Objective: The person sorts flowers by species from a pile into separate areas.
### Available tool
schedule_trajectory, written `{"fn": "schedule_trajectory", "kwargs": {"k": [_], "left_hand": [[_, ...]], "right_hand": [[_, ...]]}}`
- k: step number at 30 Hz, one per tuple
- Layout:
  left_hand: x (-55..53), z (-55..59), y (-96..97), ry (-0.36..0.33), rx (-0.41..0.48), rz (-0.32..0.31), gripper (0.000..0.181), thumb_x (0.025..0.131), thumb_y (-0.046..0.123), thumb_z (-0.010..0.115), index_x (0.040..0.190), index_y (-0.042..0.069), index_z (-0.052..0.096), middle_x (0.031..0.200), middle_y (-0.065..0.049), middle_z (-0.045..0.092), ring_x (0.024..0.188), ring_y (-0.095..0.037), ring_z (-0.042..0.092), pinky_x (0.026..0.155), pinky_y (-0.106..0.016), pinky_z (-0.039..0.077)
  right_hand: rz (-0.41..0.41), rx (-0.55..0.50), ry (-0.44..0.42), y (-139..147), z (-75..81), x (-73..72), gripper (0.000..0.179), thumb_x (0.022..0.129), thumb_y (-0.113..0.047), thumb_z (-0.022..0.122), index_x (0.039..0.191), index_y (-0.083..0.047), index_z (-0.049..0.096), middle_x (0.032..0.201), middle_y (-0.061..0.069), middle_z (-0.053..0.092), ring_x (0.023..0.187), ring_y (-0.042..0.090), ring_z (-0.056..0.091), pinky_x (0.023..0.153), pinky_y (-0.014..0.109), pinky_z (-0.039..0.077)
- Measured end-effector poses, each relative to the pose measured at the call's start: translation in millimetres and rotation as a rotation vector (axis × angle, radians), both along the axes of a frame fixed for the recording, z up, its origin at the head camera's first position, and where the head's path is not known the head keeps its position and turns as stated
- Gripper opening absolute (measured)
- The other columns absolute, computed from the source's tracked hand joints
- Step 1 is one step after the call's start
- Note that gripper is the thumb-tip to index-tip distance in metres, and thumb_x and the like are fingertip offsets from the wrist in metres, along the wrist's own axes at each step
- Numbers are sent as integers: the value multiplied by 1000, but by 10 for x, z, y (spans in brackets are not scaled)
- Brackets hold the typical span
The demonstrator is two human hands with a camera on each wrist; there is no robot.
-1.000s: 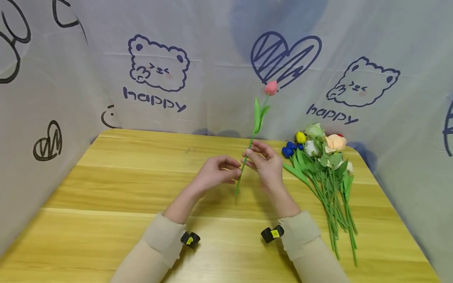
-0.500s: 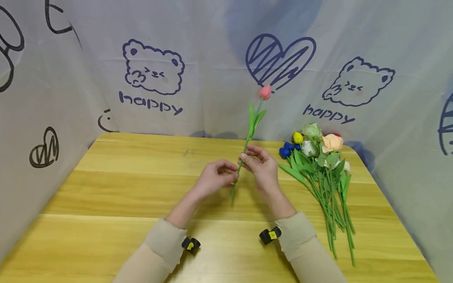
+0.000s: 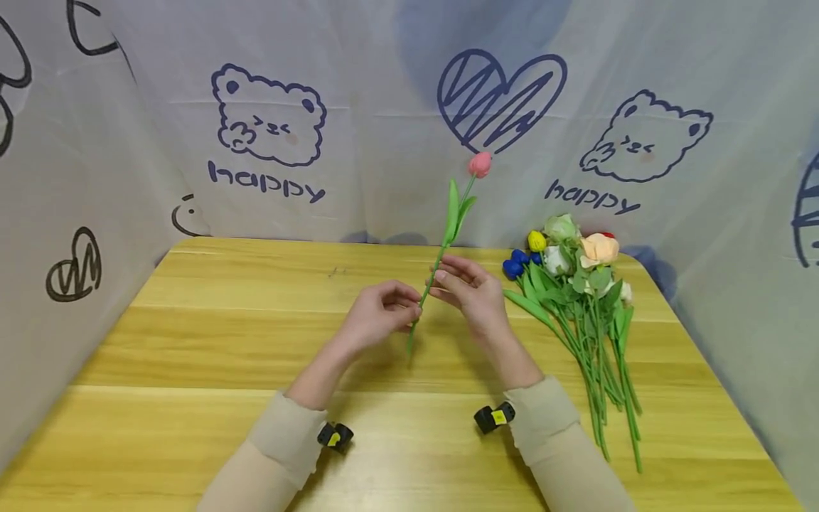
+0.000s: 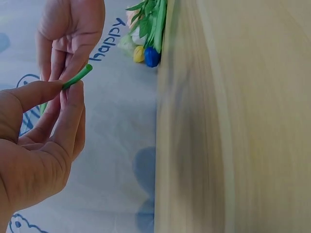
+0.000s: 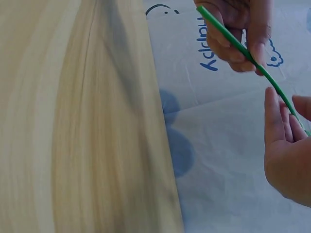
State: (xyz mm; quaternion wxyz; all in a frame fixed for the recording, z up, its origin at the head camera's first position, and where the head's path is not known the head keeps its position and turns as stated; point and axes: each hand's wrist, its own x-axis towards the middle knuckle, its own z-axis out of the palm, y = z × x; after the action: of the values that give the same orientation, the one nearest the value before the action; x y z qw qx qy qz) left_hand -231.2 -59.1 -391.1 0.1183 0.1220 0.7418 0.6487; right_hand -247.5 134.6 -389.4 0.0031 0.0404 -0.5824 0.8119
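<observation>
Slightly lowered, the slim, green-leaved pink tulip (image 3: pixel 451 227) leans rightward, pinched by the left hand (image 3: pixel 380 311) and right hand (image 3: pixel 476 295).

In the head view, the peach rose (image 3: pixel 600 250) hides most of a red flower (image 3: pixel 609 235) at its one o'clock; marks (image 3: pixel 337 272) towards the table's (image 3: pixel 224 419) eleven o'clock are too small to read. The right wrist view's edge, near three o'clock, crops the right hand (image 5: pixel 289 167) and the pink tulip (image 5: pixel 273 82).
</observation>
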Motion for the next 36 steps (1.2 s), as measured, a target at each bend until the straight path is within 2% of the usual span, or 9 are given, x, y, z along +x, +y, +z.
{"fn": "schedule_trajectory", "kwargs": {"k": [6, 9, 13, 16, 18, 26, 30, 32, 36], "left_hand": [[22, 71, -173, 40, -11, 36, 22, 97, 3, 71, 118, -4, 69, 107, -18, 72, 96, -31, 72, 81, -43, 65], [52, 103, -306, 61, -18, 74, 23, 97, 2, 71, 119, -5, 68, 108, -19, 72, 95, -28, 72, 80, -38, 65], [91, 129, -513, 77, -35, 110, 25, 98, 2, 70, 121, -5, 67, 110, -19, 71, 96, -29, 72, 81, -40, 65], [119, 137, -682, 91, -54, 134, 26, 98, 3, 70, 123, -5, 67, 110, -19, 71, 97, -31, 72, 84, -45, 65], [146, 144, -793, 92, -75, 154, 26, 99, 4, 70, 123, -4, 66, 110, -18, 70, 97, -30, 72, 84, -43, 65], [294, 225, -1256, 81, -168, 229, 32, 101, 12, 69, 128, -6, 64, 115, -20, 68, 93, -14, 71, 85, -34, 64], [360, 213, -1469, 83, -221, 254, 34, 102, 15, 69, 128, -6, 63, 114, -17, 69, 95, -16, 72, 81, -30, 64], [399, 191, -1592, 87, -247, 267, 36, 102, 16, 69, 129, -7, 63, 113, -17, 69, 95, -15, 72, 81, -30, 64], [481, 119, -1875, 79, -308, 291, 39, 103, 19, 68, 131, -7, 61, 116, -20, 68, 93, -9, 71, 81, -30, 64]], "right_hand": [[97, 74, 84, 54, 56, 40, 42, 104, -1, 62, 143, 11, 53, 131, 28, 65, 98, 19, 75, 96, 42, 60], [109, 96, 100, 101, 74, 79, 41, 104, -3, 62, 143, 9, 55, 133, 27, 65, 100, 20, 75, 95, 41, 61], [72, 118, 113, 232, 84, 150, 36, 103, -4, 65, 138, 4, 61, 125, 15, 71, 101, 22, 75, 94, 41, 61], [37, 145, 140, 385, 85, 204, 33, 102, -4, 66, 134, 3, 63, 121, 10, 73, 101, 22, 75, 93, 41, 62], [12, 184, 149, 517, 83, 245, 33, 102, -5, 67, 134, 3, 64, 120, 9, 73, 101, 21, 75, 92, 40, 62], [-98, 336, 114, 1161, 40, 412, 35, 102, -8, 68, 134, 3, 63, 120, 7, 74, 99, 17, 75, 86, 33, 63], [-145, 453, 98, 1512, 0, 525, 31, 102, -11, 69, 131, -3, 67, 115, -3, 74, 95, 12, 73, 80, 28, 64], [-154, 557, 73, 1692, -18, 589, 32, 102, -17, 69, 132, -5, 67, 115, -9, 72, 95, 8, 72, 79, 26, 64], [-136, 804, 9, 2027, -47, 739, 44, 105, -27, 66, 140, -1, 60, 114, -16, 66, 93, 6, 71, 78, 29, 64]]}}
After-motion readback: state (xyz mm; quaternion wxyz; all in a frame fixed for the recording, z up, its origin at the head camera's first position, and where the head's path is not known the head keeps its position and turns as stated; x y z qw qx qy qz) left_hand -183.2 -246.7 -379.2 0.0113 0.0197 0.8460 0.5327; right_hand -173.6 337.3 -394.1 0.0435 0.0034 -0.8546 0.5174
